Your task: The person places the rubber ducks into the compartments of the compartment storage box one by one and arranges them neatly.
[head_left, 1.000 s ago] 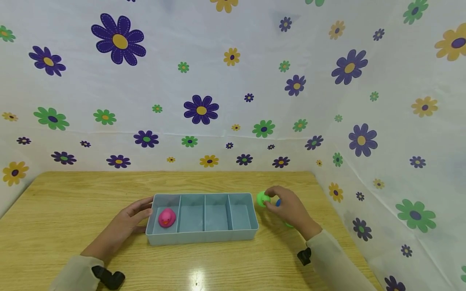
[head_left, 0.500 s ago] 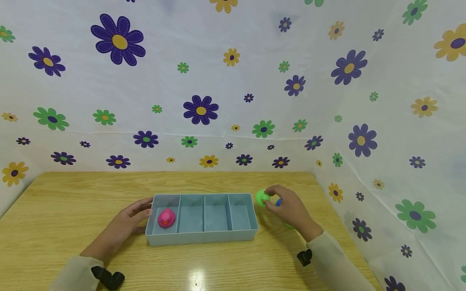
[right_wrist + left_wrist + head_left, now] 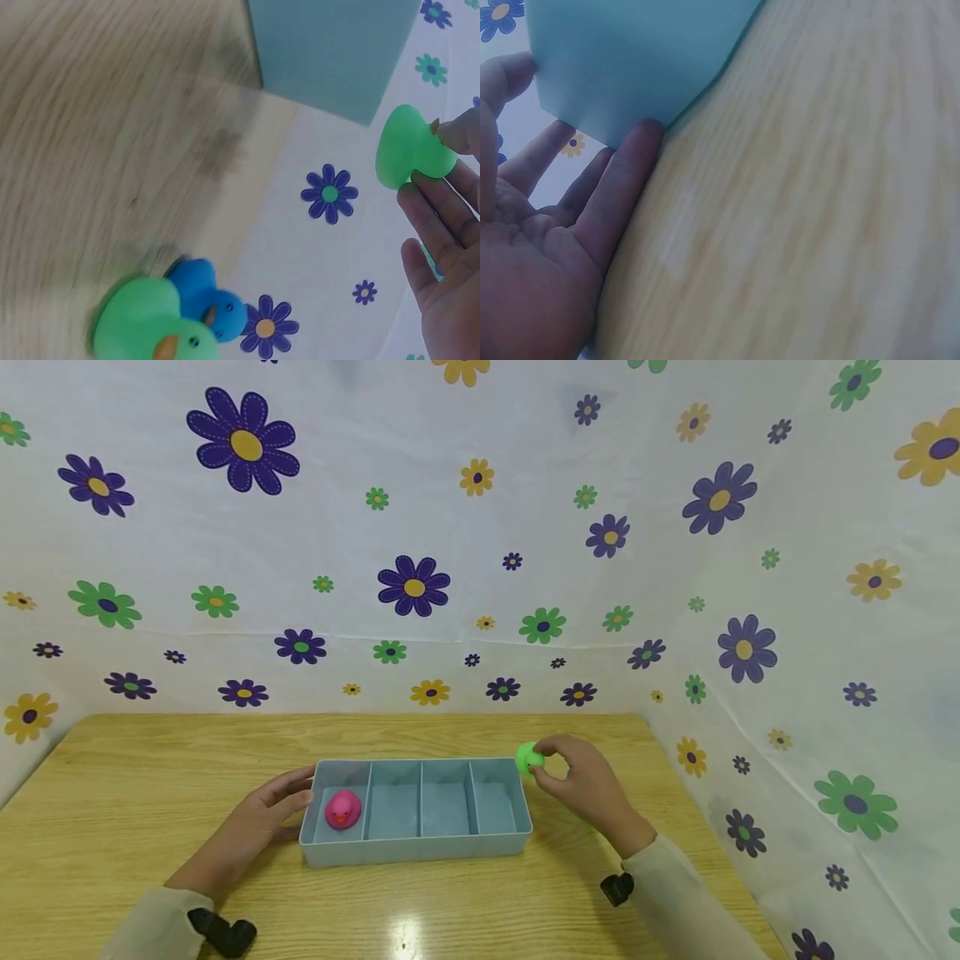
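A grey-blue box (image 3: 416,850) with several compartments in a row stands on the wooden table. In its leftmost compartment sits a pink rubber duck (image 3: 343,810). My left hand (image 3: 258,820) touches the box's left end; in the left wrist view, fairly straight fingertips (image 3: 641,139) lie against the end wall. My right hand (image 3: 592,785) pinches a green rubber duck (image 3: 528,760) between thumb and fingers, raised at the box's far right corner. The right wrist view shows this duck (image 3: 405,146) apart from the table, near the box end (image 3: 330,64).
In the right wrist view, another green rubber duck (image 3: 142,322) and a blue rubber duck (image 3: 202,292) rest together on the table; my right hand hides them from the head view. A flower-patterned white cloth (image 3: 337,527) closes off the table's back and right side.
My right hand has lifted the green duck and moved left with it to the box's corner. The blue duck is now hidden in the head view. My left hand stays put.
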Tool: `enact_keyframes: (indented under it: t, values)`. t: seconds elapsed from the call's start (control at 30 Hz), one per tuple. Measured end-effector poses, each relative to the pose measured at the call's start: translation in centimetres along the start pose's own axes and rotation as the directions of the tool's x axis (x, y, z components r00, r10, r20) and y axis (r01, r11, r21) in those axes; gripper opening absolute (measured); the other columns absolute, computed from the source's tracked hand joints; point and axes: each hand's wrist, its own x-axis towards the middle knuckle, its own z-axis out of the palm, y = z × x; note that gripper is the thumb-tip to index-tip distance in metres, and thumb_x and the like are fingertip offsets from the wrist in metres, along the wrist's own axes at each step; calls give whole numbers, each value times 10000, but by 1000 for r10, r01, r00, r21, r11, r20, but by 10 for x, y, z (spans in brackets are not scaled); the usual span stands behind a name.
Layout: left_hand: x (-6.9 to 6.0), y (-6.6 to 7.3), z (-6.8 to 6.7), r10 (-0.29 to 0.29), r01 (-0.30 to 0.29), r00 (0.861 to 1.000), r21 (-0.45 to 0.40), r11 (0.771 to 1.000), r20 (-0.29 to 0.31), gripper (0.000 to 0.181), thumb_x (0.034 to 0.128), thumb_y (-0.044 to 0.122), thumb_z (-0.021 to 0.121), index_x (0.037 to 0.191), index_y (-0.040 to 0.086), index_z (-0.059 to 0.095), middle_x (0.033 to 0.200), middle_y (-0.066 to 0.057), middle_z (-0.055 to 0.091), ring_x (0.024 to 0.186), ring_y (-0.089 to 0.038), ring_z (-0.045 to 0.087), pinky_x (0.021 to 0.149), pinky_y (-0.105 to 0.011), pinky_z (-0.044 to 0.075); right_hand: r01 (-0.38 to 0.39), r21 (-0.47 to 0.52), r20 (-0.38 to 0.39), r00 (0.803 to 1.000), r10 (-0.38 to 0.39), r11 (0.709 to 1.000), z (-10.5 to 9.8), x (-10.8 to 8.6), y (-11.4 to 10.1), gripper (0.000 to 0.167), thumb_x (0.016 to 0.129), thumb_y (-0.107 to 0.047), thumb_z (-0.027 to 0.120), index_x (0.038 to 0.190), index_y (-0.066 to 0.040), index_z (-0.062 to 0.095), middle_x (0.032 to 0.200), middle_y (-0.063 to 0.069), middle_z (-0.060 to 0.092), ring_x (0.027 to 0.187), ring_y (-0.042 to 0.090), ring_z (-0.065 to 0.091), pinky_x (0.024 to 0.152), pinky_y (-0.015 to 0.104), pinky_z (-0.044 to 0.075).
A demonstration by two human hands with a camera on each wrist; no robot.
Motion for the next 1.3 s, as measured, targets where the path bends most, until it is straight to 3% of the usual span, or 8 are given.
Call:
enact_keyframes:
  t: [0.6, 1.3]
  values:
    - [-3, 5, 2, -16, 16, 1000, 1, 1000, -1, 673, 1075, 416, 550, 1634, 136, 301, 1641, -198, 320, 1474, -446, 356, 1024, -493, 548, 89, 15, -15, 996, -89, 996, 8, 18, -35, 240, 894, -121, 804, 1119, -70, 738, 1114, 44, 747, 1053, 245, 689, 953, 469, 572]
    - [-3, 3, 1, 20, -20, 1000, 14, 1000, -5, 651, 1085, 385, 541, 1626, 107, 310, 1627, -222, 336, 1462, -466, 364, 1007, -500, 558, 106, 70, 67, 992, -111, 992, 25, 26, -62, 263, 917, -164, 799, 1166, -103, 738, 1147, 2, 738, 1076, 198, 665, 987, 420, 551]
